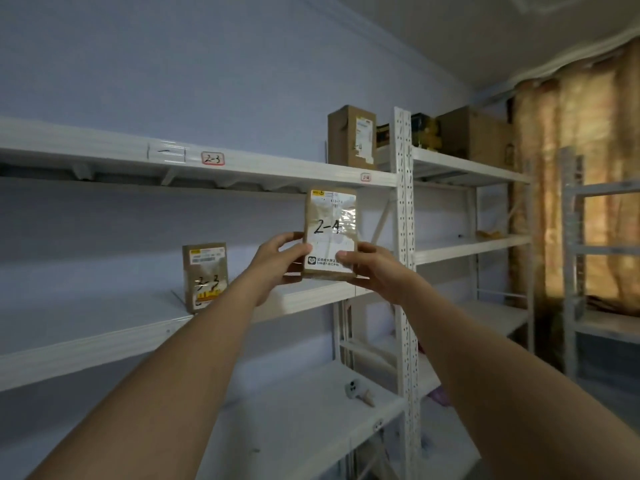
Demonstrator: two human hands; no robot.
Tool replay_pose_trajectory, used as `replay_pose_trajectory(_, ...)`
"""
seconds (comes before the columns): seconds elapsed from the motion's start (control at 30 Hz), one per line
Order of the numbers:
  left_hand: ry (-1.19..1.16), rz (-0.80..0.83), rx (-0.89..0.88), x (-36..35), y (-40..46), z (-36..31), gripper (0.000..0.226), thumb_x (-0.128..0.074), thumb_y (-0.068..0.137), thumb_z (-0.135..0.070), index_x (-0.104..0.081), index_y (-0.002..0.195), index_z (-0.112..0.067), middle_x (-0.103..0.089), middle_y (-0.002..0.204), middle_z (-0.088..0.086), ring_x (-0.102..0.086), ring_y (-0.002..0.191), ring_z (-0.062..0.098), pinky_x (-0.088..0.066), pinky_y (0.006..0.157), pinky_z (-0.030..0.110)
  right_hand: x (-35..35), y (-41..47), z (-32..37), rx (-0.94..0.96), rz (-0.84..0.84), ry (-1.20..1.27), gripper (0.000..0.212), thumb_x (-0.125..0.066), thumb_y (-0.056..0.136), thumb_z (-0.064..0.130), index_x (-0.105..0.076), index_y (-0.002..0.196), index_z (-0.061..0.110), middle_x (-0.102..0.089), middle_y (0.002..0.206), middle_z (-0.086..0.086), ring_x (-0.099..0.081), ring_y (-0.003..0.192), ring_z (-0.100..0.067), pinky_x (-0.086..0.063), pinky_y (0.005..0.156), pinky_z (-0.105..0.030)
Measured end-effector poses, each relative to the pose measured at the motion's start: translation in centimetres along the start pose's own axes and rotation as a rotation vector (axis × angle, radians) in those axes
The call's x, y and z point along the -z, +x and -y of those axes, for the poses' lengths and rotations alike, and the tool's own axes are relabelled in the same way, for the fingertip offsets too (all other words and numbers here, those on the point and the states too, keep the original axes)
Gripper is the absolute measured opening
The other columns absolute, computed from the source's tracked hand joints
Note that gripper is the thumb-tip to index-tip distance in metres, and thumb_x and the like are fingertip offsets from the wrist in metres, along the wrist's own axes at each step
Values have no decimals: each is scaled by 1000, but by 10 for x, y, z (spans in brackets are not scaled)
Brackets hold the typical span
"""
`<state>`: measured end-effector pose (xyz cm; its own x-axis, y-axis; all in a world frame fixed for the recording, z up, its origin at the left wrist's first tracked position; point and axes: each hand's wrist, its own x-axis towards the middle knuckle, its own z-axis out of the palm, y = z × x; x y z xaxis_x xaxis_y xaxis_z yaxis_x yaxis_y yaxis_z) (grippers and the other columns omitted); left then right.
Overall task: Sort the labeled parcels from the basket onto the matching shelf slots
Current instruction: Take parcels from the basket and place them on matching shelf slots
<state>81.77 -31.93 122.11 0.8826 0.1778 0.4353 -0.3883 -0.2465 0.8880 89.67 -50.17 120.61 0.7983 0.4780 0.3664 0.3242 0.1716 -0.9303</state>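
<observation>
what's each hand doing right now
Left hand: holding the parcel by its left edge.
Right hand: holding the same parcel's right edge.

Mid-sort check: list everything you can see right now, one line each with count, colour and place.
held parcel: one, brown, marked 2-4, upright in front of the shelves
standing parcel: one, brown, marked 2-3, on the middle shelf at left
top-shelf box: one, brown, above the 2-4 tag
2-3 tag: one, red-edged, top shelf edge
2-4 tag: one, red-edged, top shelf edge
large carton: one, brown, top of the right bay
shelving: white, two bays along the wall, another rack far right
small grey item: one, lower shelf, kind unclear
curtain: tan, far right
left hand: grips the held parcel's left edge
right hand: grips its right edge
</observation>
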Motion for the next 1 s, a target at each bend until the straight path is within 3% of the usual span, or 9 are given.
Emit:
replay_pose_trajectory(0.23,41,93,-133,-33,94,-13,35,-59,91,-22,-53,125,-18,-69,90,1,-65,79,13,-53,65,25,54,63,13,105,-113,21,50,-69,81,15,-49,126,5,-64,104,-8,-62,100,-24,-50,96,-39)
replay_pose_trajectory(0.37,29,57,-233,-26,158,-33,29,-61,90,-21,-54,118,-18,-66,89,-1,-62,77,13,-53,71,28,56,123,37,214,-148,53,52,-69,81,12,-46,126,3,-61,106,-10,-61,97,-25,-51,92,-37)
replay_pose_trajectory(0.5,-21,-6,-316,-17,215,-48,22,-62,88,-20,-56,109,-17,-65,83,2,-62,71,15,-54,62,24,58,178,61,305,-196,62,36,-69,82,11,-49,111,8,-63,98,-8,-61,92,-23,-49,89,-37)
replay_pose_trajectory(0.63,-8,-40,-367,-24,262,-55,21,-58,90,-23,-54,111,-17,-66,95,3,-62,78,13,-52,67,26,68,219,76,381,-269,24,50,-70,82,12,-47,125,3,-63,105,-8,-63,95,-22,-49,93,-39)
replay_pose_trajectory(0.8,123,-99,-484,-44,308,-55,44,-60,89,-23,-51,132,-14,-62,114,4,-59,83,8,-47,70,19,90,259,84,456,-263,24,35,-65,86,11,-53,118,3,-62,95,-5,-62,86,-18,-52,71,-27)
replay_pose_trajectory(0.9,239,-144,-555,-60,327,-55,46,-61,88,-21,-53,132,-13,-63,113,5,-61,88,12,-47,70,18,105,280,86,492,-256,7,18,-61,89,11,-57,106,5,-61,89,-2,-61,83,-15,-52,70,-23)
replay_pose_trajectory(1.0,299,-219,-574,-73,349,-62,42,-61,87,-19,-56,128,-11,-64,116,6,-63,101,20,-50,83,25,120,305,91,535,-242,7,13,-58,91,10,-57,104,7,-60,82,2,-60,71,-8,-50,56,-16)
